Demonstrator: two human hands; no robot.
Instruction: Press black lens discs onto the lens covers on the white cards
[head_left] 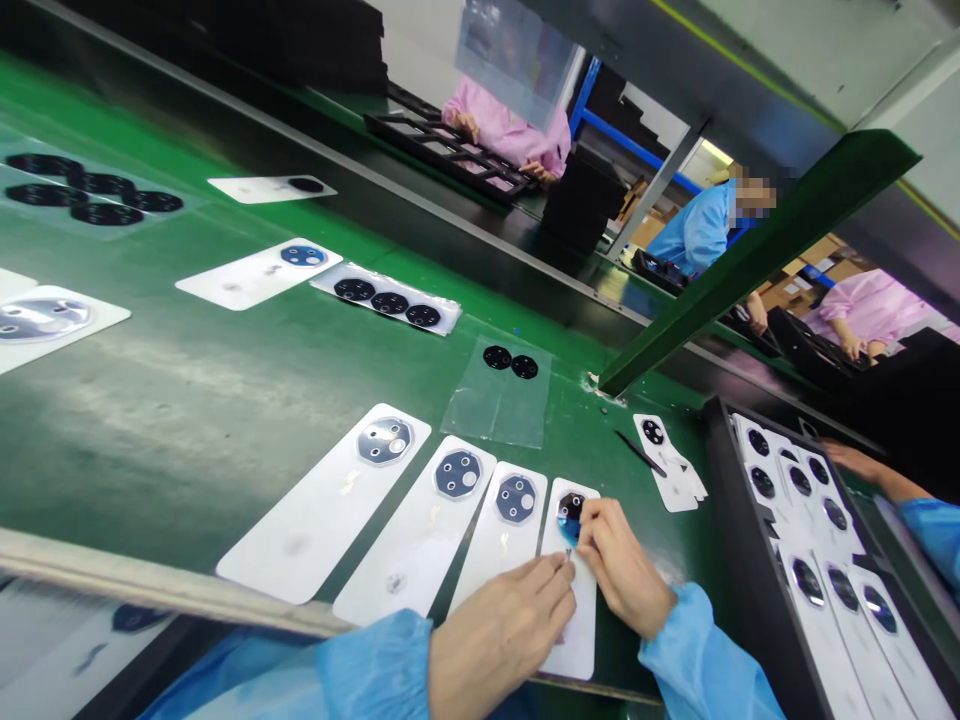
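Close to the front edge of the green table lies a white phone back panel (577, 635) with a round black camera disc near its top. My right hand (626, 575) pinches at the blue protective film (570, 526) on that disc, its fingertips closed at the right side. Across the lower middle of the same panel, my left hand (506, 625) holds it down with fingers together and bent. Left of it lies a white back panel with a blue-grey camera disc (516, 498), partly under my left hand. Two more white panels (409, 540) lie further left.
Right, a black tray (780, 600) holds several white panels. Behind my hands are a clear bag (495, 405) with two black discs, a strip of three discs (388, 302) and black tweezers (640, 453). A green post (750, 270) slants above the table. Co-workers work behind.
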